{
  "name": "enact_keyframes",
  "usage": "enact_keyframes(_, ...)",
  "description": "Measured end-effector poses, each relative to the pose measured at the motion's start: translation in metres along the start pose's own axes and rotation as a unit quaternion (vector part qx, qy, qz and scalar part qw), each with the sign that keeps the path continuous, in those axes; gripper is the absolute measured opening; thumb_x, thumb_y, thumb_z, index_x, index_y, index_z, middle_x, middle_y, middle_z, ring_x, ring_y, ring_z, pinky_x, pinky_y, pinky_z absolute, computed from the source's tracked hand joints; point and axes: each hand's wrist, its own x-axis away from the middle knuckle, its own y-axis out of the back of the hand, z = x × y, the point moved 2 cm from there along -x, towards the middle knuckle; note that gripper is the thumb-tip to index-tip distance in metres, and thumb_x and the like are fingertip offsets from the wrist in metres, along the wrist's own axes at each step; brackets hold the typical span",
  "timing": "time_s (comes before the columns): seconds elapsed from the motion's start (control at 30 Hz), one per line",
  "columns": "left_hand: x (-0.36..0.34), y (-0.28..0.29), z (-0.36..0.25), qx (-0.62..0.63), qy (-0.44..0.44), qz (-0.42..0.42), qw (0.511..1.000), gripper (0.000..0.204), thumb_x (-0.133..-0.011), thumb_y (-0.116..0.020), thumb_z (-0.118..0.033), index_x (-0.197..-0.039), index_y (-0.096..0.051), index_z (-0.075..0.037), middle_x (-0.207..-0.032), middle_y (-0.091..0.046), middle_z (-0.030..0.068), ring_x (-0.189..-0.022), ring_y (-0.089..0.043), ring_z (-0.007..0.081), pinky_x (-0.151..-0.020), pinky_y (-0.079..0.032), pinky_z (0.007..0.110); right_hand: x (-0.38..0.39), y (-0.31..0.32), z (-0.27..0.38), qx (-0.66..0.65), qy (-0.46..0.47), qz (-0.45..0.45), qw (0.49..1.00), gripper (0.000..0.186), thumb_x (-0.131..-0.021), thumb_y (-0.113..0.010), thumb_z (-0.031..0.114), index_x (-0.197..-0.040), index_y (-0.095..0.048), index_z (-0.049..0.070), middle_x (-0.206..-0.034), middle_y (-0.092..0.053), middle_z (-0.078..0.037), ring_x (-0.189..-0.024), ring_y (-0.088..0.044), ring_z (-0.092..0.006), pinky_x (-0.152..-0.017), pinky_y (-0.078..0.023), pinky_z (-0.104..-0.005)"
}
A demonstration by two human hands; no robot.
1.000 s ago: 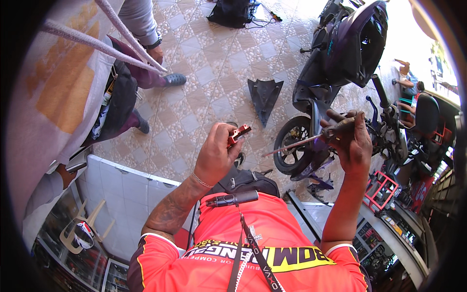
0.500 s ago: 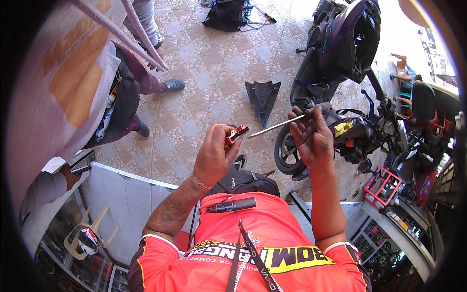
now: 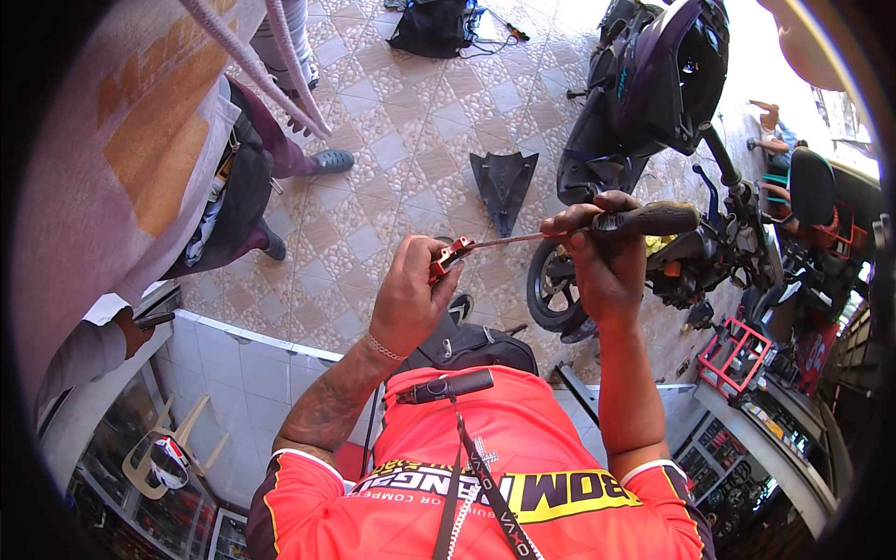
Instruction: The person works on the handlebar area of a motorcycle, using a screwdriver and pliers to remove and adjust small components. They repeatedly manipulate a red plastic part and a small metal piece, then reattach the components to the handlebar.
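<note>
Between the fingers and thumb of my left hand [image 3: 411, 285] is a small red metal part [image 3: 451, 258] with a notched, block-like shape. My right hand [image 3: 609, 266] is closed around a screwdriver [image 3: 649, 219] with a dark, worn handle. The handle points to the right, and its thin shaft runs left to the red part. The tip meets the part's upper right end; whether it sits in a screw or hole is too small to tell. Both hands are raised in front of my chest, above the floor.
A partly stripped scooter [image 3: 644, 103] stands on the tiled floor at the right. A dark triangular panel [image 3: 505, 191] lies beyond my hands. A person in a light shirt [image 3: 149, 140] stands close on the left. A black bag [image 3: 434, 28] lies at the far side.
The screwdriver's tip has come to the red part, and its shaft is now nearly level. My right hand has shifted its grip, bringing the handle into fuller view. My left hand has barely moved.
</note>
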Motion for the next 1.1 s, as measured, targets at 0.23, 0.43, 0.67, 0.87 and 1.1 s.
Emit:
enact_keyframes(0.23,0.002,0.0,-0.001,-0.006,-0.005,0.004,1.0,0.024,-0.093,-0.072,-0.007,-0.11,-0.056,0.0,-0.1,-0.056,0.014,-0.081,-0.06,0.0262,-0.07,-0.052,0.037,0.0,-0.016,0.004,0.053,0.011,0.057,0.997,0.044,-0.1,-0.056,-0.01,-0.138,-0.042,0.008,-0.113,-0.069,-0.015,-0.111,-0.068,-0.0244,-0.102,-0.053,-0.0436)
enact_keyframes(0.43,0.004,0.0,-0.001,-0.002,-0.002,0.008,1.0,0.024,-0.093,-0.072,-0.006,-0.11,-0.057,0.0,-0.1,-0.056,0.0142,-0.082,-0.06,0.0269,-0.071,-0.052,0.038,-0.002,-0.013,0.001,0.029,-0.019,0.058,0.998,0.043,-0.1,-0.054,-0.011,-0.137,-0.042,0.008,-0.114,-0.069,-0.015,-0.113,-0.067,-0.0219,-0.103,-0.051,-0.0409)
enact_keyframes(0.67,0.006,0.001,0.0,0.004,-0.006,0.008,1.0,0.024,-0.092,-0.073,-0.006,-0.11,-0.057,-0.001,-0.101,-0.056,0.0143,-0.082,-0.06,0.0274,-0.071,-0.053,0.038,-0.002,-0.009,-0.003,0.012,-0.029,0.058,0.998,0.043,-0.1,-0.054,-0.012,-0.135,-0.043,0.008,-0.115,-0.068,-0.014,-0.114,-0.065,-0.0211,-0.103,-0.05,-0.0403)
enact_keyframes(0.87,0.007,0.001,-0.001,0.004,-0.004,0.005,1.0,0.024,-0.093,-0.072,-0.006,-0.11,-0.056,-0.001,-0.1,-0.055,0.0141,-0.082,-0.06,0.0275,-0.071,-0.053,0.038,-0.002,-0.01,-0.002,0.015,-0.029,0.065,0.997,0.043,-0.099,-0.053,-0.013,-0.136,-0.043,0.008,-0.116,-0.067,-0.014,-0.113,-0.065,-0.0207,-0.104,-0.05,-0.0404)
enact_keyframes(1.1,0.008,0.004,0.0,-0.002,-0.015,0.006,1.0,0.024,-0.093,-0.072,-0.007,-0.11,-0.057,-0.001,-0.1,-0.055,0.0139,-0.082,-0.06,0.0273,-0.071,-0.053,0.038,-0.003,-0.01,-0.004,-0.006,-0.029,0.068,0.997,0.043,-0.099,-0.052,-0.013,-0.136,-0.043,0.009,-0.116,-0.067,-0.014,-0.114,-0.065,-0.021,-0.104,-0.05,-0.0402)
